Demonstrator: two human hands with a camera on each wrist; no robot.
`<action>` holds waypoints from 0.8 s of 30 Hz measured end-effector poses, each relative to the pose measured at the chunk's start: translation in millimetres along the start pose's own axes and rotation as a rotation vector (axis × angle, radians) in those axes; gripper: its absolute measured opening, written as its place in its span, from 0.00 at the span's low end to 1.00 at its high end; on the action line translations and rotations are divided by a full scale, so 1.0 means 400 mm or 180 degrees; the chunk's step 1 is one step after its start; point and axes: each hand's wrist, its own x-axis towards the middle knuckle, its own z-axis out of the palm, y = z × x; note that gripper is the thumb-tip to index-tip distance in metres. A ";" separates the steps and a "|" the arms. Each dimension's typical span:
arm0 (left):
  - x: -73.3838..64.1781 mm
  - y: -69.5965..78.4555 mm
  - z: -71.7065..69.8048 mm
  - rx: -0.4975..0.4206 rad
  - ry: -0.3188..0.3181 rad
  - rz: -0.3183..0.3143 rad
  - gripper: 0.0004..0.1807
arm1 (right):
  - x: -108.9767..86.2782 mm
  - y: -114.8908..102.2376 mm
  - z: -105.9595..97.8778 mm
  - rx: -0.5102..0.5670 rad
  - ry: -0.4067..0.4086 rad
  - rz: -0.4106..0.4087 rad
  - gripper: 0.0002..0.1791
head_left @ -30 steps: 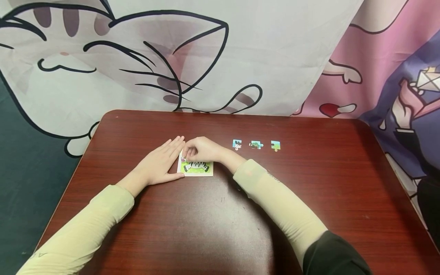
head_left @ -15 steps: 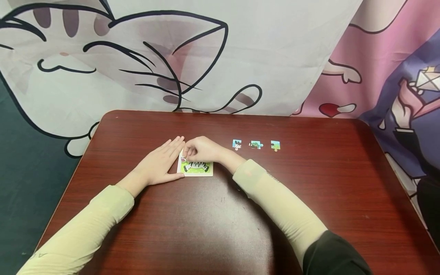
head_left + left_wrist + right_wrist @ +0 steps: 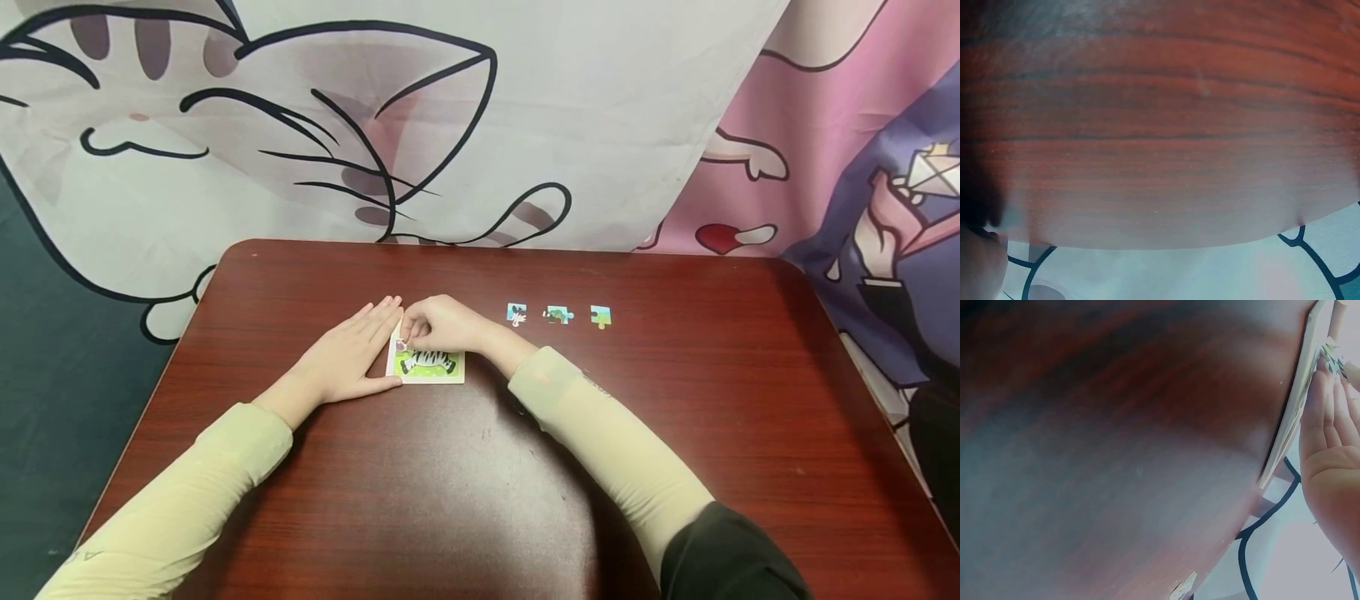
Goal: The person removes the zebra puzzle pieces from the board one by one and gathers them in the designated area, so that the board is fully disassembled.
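A small puzzle board (image 3: pixel 433 377) with a zebra on green and a pale border lies on the table in the head view. My left hand (image 3: pixel 348 354) rests flat along its left side, fingers straight and thumb at the near left corner. Over the board's far part, my right hand (image 3: pixel 441 325) has curled fingers and covers much of the picture. In the right wrist view, its thumb and fingers (image 3: pixel 1329 425) pinch a small patterned puzzle piece (image 3: pixel 1333 361) at the board's surface. The left wrist view shows mostly table and only a dark blurred bit of hand.
To the right of the board, three loose puzzle pieces lie in a row: a left one (image 3: pixel 516 313), a middle one (image 3: pixel 558 316) and a right one (image 3: pixel 601 317). The reddish-brown table (image 3: pixel 675 400) ends at a printed cat curtain (image 3: pixel 600 108).
My right fingers have shifted very slightly toward the far side of the board. My left hand, the board and the loose pieces stay in place.
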 end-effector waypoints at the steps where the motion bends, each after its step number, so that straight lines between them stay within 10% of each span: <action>1: 0.000 0.000 -0.001 -0.0005 -0.0001 -0.0002 0.60 | 0.000 -0.001 -0.001 0.0007 0.0003 0.0017 0.04; 24: 0.001 -0.001 0.000 -0.0030 -0.0001 -0.0004 0.60 | -0.048 0.009 -0.049 0.0250 0.0602 0.0272 0.03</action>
